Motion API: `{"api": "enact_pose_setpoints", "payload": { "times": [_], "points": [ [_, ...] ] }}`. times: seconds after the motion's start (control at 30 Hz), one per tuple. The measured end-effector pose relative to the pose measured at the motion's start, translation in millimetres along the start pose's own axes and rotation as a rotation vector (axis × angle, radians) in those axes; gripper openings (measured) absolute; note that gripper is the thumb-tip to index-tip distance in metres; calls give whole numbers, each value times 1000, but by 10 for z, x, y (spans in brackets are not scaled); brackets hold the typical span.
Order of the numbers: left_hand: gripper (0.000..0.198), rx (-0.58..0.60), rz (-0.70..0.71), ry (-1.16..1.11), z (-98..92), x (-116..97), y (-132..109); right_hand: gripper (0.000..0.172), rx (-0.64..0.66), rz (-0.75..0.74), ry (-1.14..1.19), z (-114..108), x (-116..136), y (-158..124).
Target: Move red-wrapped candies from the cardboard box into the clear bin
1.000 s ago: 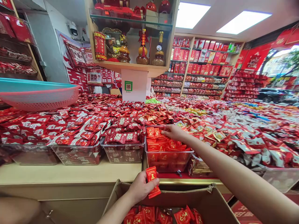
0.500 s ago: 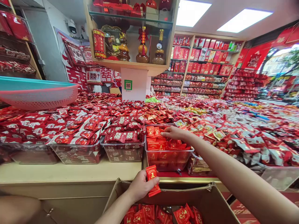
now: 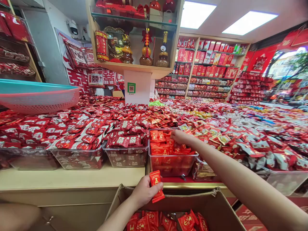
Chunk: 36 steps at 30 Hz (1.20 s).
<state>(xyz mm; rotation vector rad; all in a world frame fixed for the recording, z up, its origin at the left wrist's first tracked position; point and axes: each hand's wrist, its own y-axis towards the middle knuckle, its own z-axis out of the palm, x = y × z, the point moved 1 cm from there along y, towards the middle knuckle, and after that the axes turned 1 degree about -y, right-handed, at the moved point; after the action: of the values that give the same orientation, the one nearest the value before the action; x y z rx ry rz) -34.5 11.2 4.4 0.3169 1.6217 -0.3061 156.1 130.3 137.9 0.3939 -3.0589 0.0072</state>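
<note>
My left hand (image 3: 145, 191) is closed round a red candy packet (image 3: 156, 186) with gold lettering, held above an open cardboard box (image 3: 202, 205). More red packets (image 3: 149, 219) lie loose in the box. My right hand (image 3: 180, 137) reaches over a clear plastic bin (image 3: 172, 165). Its fingers are curled down and pinched at a red packet (image 3: 169, 141) near the back of the bin, with the fingertips partly hidden. Similar packets stand upright in rows in this bin, their gold print facing me.
Clear bins of dark red packets (image 3: 126, 141) stand to the left, and heaped red and white packets (image 3: 271, 147) to the right. A pink colander (image 3: 48, 101) sits at the left. Above the counter hangs a display cabinet (image 3: 134, 65). An arm (image 3: 18, 216) shows at lower left.
My right hand has shifted slightly right within the bin, and its fingers have curled down more. My left hand keeps its packet in nearly the same place.
</note>
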Motion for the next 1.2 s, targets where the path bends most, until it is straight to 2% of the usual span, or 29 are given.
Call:
{"api": "enact_pose_setpoints", "payload": {
  "times": [0.13,0.23,0.5,0.63,0.77,0.9,1.03,1.2],
  "points": [
    [29,-2,-2,6,1,9,0,26,-124,2,-127,59,76,-48],
    [31,-22,-8,5,4,-3,-4,32,-150,-35,-181,104,104,-85],
    [34,-20,-52,-21,20,-45,-11,19,40,-186,-194,109,75,8],
    [33,-13,-38,2,12,-33,-11,27,135,-237,-137,40,77,-15],
    [30,-2,-14,-1,7,-9,-4,39,231,-220,-77,-60,103,-58],
    [30,-4,-15,-19,10,2,0,40,327,-186,34,-171,120,-110],
    [32,-10,-29,-21,13,-11,-3,31,339,-222,119,-154,98,-156],
    [33,0,-30,-14,10,-23,-8,21,215,-209,125,-119,-31,-193]
  ]
}}
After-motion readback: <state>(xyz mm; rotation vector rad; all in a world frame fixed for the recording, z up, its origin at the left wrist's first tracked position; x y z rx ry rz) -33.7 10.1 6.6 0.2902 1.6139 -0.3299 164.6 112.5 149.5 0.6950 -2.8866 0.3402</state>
